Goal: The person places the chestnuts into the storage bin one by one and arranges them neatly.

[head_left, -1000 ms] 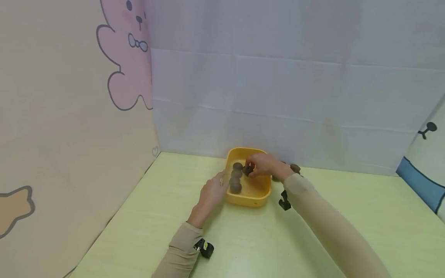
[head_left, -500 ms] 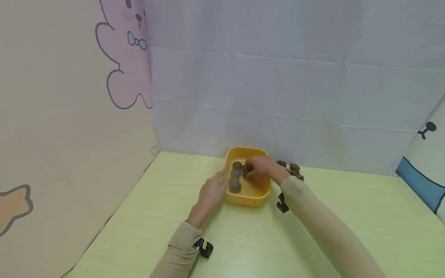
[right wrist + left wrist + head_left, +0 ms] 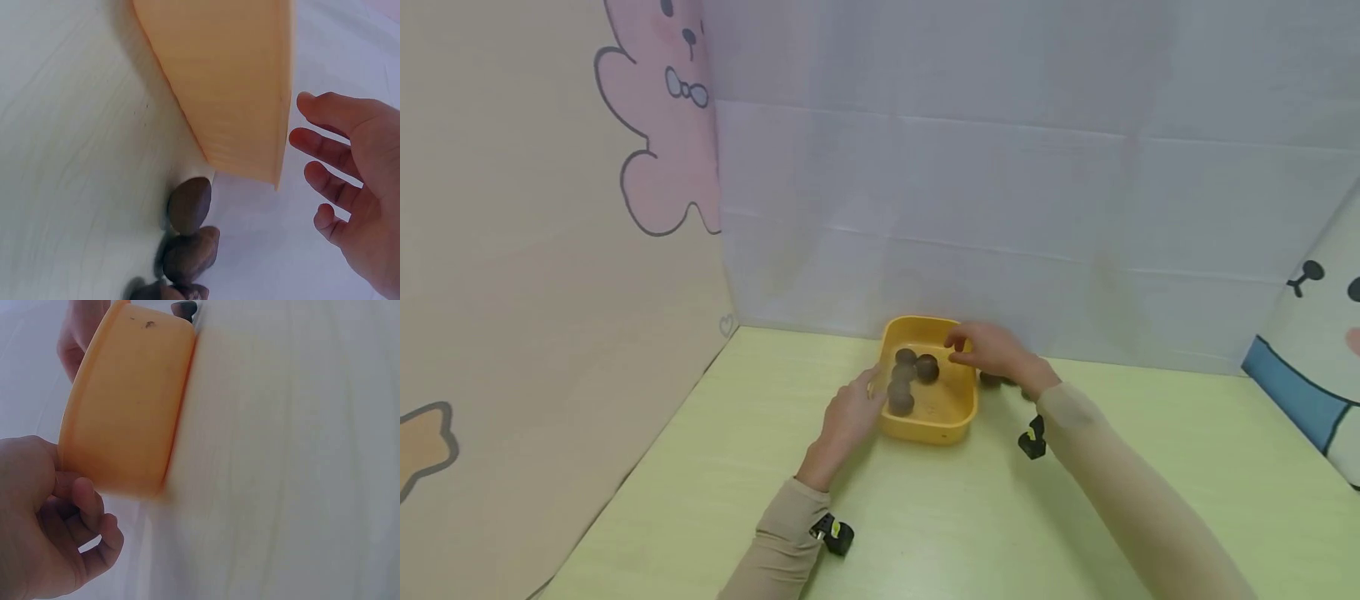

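Note:
A yellow plastic basket point(image 3: 925, 432) stands on the table near the back wall. Inside it, several dark brown rounded lumps point(image 3: 901, 403) form a row along the left side, and one more brown lump point(image 3: 927, 368) lies just right of them. My left hand point(image 3: 848, 410) holds the basket's left rim, its thumb and fingers bent at the wall in the left wrist view. Over the right rim hovers my right hand point(image 3: 996, 348), fingers loosely bent and apart, with nothing between them in the right wrist view.
More smooth brown lumps point(image 3: 190, 253) lie on the table right of the basket, partly behind my right hand and wrist. A white curtain point(image 3: 1000, 208) closes off the back; a cream printed wall point(image 3: 550, 250) runs along the left of the pale table point(image 3: 925, 517).
My right hand has let go of a brown lump inside the basket and drawn back to the right, up to the rim. The left hand has kept its place at the basket.

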The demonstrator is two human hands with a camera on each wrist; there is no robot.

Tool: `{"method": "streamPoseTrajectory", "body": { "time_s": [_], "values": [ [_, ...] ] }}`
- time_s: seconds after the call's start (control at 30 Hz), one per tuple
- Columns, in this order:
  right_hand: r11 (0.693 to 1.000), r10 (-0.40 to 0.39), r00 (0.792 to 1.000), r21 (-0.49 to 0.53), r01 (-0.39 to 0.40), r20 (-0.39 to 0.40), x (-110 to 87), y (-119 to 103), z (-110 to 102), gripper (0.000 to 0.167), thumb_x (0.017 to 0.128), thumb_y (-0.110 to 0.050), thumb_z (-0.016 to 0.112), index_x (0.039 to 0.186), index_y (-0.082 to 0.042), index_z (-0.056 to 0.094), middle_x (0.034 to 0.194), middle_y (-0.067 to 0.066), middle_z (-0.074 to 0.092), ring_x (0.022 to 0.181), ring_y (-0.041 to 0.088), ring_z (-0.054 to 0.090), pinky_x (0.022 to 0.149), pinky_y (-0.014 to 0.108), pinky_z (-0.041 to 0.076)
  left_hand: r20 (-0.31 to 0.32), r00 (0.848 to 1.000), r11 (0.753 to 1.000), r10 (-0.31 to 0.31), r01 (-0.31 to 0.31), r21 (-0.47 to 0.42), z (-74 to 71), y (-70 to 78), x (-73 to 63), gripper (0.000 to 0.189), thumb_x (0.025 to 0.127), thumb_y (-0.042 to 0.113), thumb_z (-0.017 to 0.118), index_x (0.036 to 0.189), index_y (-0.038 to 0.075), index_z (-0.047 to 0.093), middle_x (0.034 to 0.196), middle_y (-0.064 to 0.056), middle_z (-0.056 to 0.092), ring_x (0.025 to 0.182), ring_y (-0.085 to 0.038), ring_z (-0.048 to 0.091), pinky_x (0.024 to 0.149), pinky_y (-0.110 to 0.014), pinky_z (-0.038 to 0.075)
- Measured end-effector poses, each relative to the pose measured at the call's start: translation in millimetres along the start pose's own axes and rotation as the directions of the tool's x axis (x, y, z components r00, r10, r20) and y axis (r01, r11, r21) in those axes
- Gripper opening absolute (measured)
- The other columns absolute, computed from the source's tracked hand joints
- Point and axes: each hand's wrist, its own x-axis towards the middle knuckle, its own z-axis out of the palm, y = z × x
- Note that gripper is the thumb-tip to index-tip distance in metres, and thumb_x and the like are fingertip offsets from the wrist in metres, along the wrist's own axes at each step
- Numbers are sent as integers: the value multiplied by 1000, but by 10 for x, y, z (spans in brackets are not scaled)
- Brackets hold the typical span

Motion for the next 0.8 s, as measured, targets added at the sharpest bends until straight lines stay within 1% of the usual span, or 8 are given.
{"method": "streamPoseTrajectory", "body": {
  "time_s": [0.1, 0.23, 0.33, 0.47, 0.53, 0.7, 0.8],
  "values": [
    [1000, -2, 1000, 18, 2, -24, -57, 31, -48, 26, 89, -20, 69, 109, -4, 71, 96, 7, 70, 92, 29, 65, 84, 45, 51, -6, 1000, 1000, -9, 9, -3, -8, -15, 2, 52, 94, 18, 54, 146, 12, 51, 52, 6, 31, 42, -8, 23, 38, -22, 21],
    [1000, 19, 999, 24, -18, -28, -120, 67, -78, 25, 89, -20, 70, 109, -5, 72, 97, 6, 70, 94, 30, 64, 84, 46, 51, -15, 1000, 1000, -18, 18, 1, -8, -38, 11, 52, 94, 19, 54, 146, 12, 51, 53, 5, 31, 43, -8, 24, 38, -22, 21],
    [999, 38, 999, 34, -37, -22, -163, 89, -96, 24, 90, -20, 69, 109, -5, 72, 97, 7, 69, 94, 31, 64, 84, 46, 51, -19, 1000, 1000, -15, 15, 3, 0, -53, 18, 52, 94, 19, 54, 145, 12, 51, 53, 6, 31, 43, -8, 24, 39, -22, 21],
    [996, 69, 998, 54, -68, -17, -227, 120, -114, 26, 91, -20, 69, 112, -5, 71, 100, 7, 69, 96, 32, 65, 83, 46, 51, -17, 1000, 1000, 5, -6, -2, 9, -58, 19, 51, 94, 18, 54, 144, 9, 52, 51, 7, 30, 42, -7, 22, 38, -21, 21],
    [995, 82, 996, 60, -81, -19, -258, 148, -113, 26, 91, -20, 69, 112, -5, 71, 100, 7, 69, 95, 31, 65, 83, 46, 52, -17, 1000, 1000, 12, -12, -6, 9, -51, 17, 50, 94, 17, 54, 143, 8, 53, 51, 7, 30, 41, -7, 22, 37, -21, 21],
    [994, 96, 995, 54, -94, -41, -333, 237, -89, 23, 90, -21, 70, 108, -8, 71, 99, 6, 69, 88, 23, 61, 80, 42, 50, -21, 1000, 1000, 19, -19, 3, 17, -35, 14, 50, 94, 17, 53, 143, 8, 54, 51, 7, 29, 42, -6, 22, 37, -20, 21],
    [993, 106, 993, 62, -103, -52, -371, 304, -58, 21, 89, -21, 71, 106, -9, 71, 98, 7, 69, 87, 23, 59, 80, 42, 49, -22, 1000, 1000, 18, -18, 6, 25, -27, 17, 50, 94, 18, 53, 143, 8, 54, 51, 7, 30, 42, -6, 22, 37, -21, 21]
  ]
}}
